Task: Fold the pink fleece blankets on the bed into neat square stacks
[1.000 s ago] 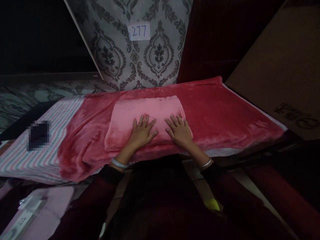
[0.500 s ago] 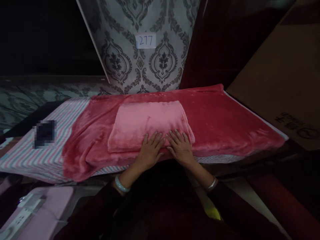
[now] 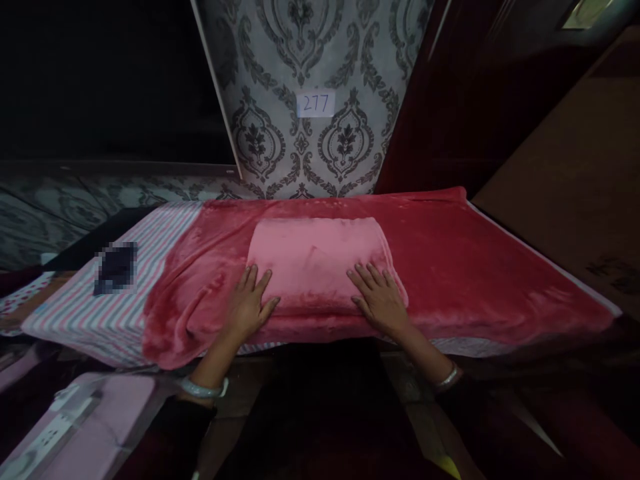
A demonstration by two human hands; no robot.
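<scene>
A folded pink plush blanket (image 3: 315, 253) lies on a larger red plush cover (image 3: 450, 267) spread over the table. My left hand (image 3: 249, 300) rests at the near left corner of the folded blanket, fingers spread and pointing away from me. On its near right part lies my right hand (image 3: 377, 293), flat with the fingers apart. Neither hand grips anything. The blanket's top looks smooth, with a faint crease near the middle.
A striped cloth (image 3: 100, 307) shows at the left, with a blurred dark item (image 3: 116, 268) on it. Behind are a dark screen (image 3: 110, 87) and a wall label (image 3: 315, 103) reading 277. A cardboard box (image 3: 575, 167) stands at right; a power strip (image 3: 50, 433) is at lower left.
My hands have moved apart. The left slid from the blanket's middle to its left corner, and the right shifted slightly right. The whole view has shifted a little.
</scene>
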